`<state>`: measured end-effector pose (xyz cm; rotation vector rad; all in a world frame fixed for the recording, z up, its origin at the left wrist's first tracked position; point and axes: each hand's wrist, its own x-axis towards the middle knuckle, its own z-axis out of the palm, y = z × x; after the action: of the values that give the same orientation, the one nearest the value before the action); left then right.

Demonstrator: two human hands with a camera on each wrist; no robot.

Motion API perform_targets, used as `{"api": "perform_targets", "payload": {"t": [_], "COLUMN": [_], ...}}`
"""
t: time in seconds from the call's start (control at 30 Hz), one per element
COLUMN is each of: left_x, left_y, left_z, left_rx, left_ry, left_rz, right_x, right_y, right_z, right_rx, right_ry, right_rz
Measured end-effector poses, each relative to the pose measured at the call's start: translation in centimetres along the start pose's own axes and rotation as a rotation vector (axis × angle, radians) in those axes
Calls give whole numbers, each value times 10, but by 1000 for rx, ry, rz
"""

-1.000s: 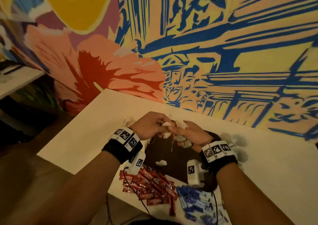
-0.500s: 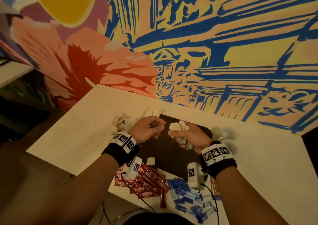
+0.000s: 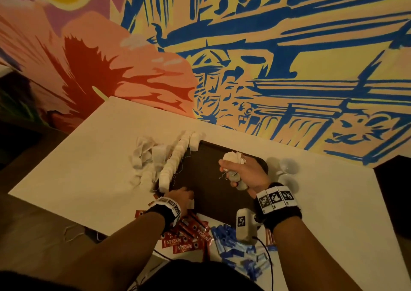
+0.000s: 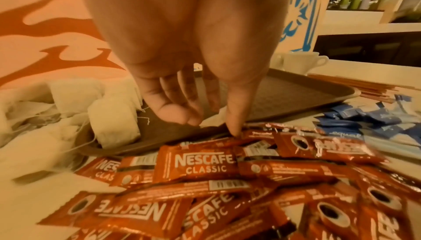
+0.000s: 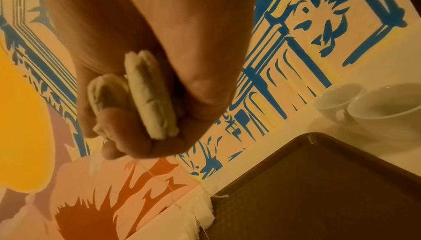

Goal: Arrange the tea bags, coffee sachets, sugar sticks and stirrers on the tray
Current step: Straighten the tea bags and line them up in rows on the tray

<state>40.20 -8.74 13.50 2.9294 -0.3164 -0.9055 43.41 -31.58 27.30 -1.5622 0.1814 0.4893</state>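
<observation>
My right hand (image 3: pixel 243 175) is curled tight round a bunch of small white paper tea bags (image 5: pixel 150 96), held above the far part of the dark brown rectangular plastic tray (image 3: pixel 213 201). My left hand (image 3: pixel 181 198) holds nothing: fingers relaxed and pointing down at the tray's near left corner, fingertips (image 4: pixel 189 119) just over a lone white tea bag (image 4: pixel 214 121) lying by the near rim.

Half a second ago both hands were together over the middle of the tray, working the bunch; now the left has dropped away to that near corner while the right has kept the bunch. I judge the single bag is the next pickup.

A row of tea bags (image 3: pixel 175 159) runs along the tray's left edge, with a loose heap (image 3: pixel 145 157) just outside it. The red Nescafe coffee sachets (image 4: pixel 205 164) and blue sugar sticks (image 3: pixel 231 241) lie on the table at the tray's near side, not yet loaded. Thin wooden stirrers (image 4: pixel 364 87) lie beside its right rim.
</observation>
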Motion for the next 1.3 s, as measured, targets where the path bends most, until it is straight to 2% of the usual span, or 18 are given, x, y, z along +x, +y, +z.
{"api": "perform_targets", "payload": {"t": [0.17, 0.27, 0.37, 0.47, 0.57, 0.7, 0.77, 0.87, 1.0, 1.17, 1.3], "left_x": [5, -2, -16, -33, -54, -81, -89, -94, -92, -69, -35], "left_y": [0, -1, -2, -1, 4, 8, 9, 6, -5, -33, -66], "left_z": [-3, -20, -44, -75, -110, -141, -146, -146, -146, -164, -180], "left_rx": [-68, -260, -480, -681, -959, -1101, -1153, -1155, -1066, -1019, -952], "left_ry": [53, 85, 204, 271, 209, 185, 224, 270, 353, 434, 494], "left_rz": [-27, -49, -59, 40, 162, 257, 244, 240, 249, 202, 108], "right_x": [2, 3, 2, 0, -3, -12, -14, -11, -4, 20, 51], "right_y": [3, 5, 9, 9, 2, -12, -16, -15, -10, -5, -3], "right_z": [-3, -6, -6, -2, 5, 13, 18, 24, 34, 39, 41], "right_rx": [-70, -105, -128, -169, -260, -330, -351, -337, -340, -325, -344], "right_ry": [19, 54, 54, 35, -56, -249, -264, -220, -215, -95, -12], "right_rz": [17, 15, -10, -61, -93, -89, -106, -160, -152, -36, 70]}}
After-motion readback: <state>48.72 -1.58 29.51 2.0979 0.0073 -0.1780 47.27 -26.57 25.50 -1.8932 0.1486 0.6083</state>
